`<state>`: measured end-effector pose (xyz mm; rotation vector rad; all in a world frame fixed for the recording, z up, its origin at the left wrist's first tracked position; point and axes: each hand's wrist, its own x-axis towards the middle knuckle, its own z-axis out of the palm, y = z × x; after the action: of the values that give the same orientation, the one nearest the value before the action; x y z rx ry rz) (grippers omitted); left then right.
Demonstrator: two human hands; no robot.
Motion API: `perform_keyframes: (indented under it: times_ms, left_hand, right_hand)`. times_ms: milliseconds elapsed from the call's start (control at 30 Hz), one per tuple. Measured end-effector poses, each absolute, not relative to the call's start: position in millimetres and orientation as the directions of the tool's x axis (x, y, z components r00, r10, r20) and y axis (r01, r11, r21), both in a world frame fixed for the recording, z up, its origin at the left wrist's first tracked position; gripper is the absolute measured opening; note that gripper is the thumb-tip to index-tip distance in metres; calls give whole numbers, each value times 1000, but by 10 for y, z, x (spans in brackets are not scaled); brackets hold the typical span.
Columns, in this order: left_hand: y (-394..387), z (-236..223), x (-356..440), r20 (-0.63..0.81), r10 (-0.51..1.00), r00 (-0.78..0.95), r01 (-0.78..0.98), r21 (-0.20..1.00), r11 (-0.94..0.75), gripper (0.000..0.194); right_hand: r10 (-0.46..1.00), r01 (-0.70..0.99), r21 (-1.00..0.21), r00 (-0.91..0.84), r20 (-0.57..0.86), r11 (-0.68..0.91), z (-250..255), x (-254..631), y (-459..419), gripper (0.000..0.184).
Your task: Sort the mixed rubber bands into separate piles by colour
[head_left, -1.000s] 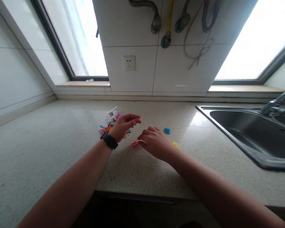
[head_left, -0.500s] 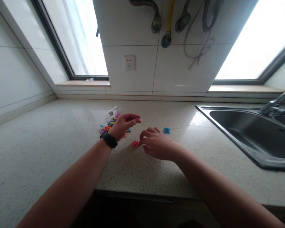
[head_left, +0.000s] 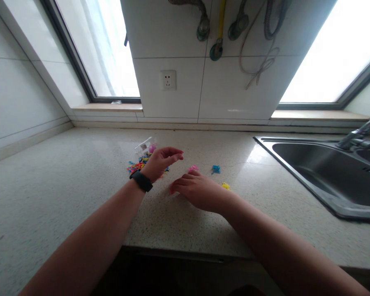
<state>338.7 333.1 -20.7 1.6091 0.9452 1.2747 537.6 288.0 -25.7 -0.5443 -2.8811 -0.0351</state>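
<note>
Our right hand (head_left: 199, 190) covers the red pieces (head_left: 172, 190) on the table (head_left: 160, 222), its fingers close together. Our left hand (head_left: 162, 163) hovers, thumb and fingertips nearly meeting.

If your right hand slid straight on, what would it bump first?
Past the red bit at its fingertips, the right hand would probably meet the black watch, though height is unclear.
</note>
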Motion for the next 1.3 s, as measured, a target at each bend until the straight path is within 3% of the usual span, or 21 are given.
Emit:
perform_keyframes:
  times_ms: [300,567,867,1067,1300]
  left_hand:
    - [3319,-200,3389,333,922,196,58,935,-350,27]
    - [3308,-182,3395,329,923,197,69,935,-348,26]
    - [3321,-211,3378,320,920,225,95,933,-347,28]
    - [3318,-240,3394,323,923,210,-19,945,-326,25]
    - [3228,-178,3483,329,918,224,-264,927,-268,24]
  right_hand:
    - [356,323,-172,-909,219,931,-297,5384,2921,45]
    - [445,450,-41,-860,249,892,-295,5388,2921,37]
    - [434,397,-192,-871,230,898,-210,5393,2880,37]
    - [553,489,-259,-734,394,833,-91,5610,2944,31]
    - [622,633,-210,-547,560,745,-14,5936,3087,23]
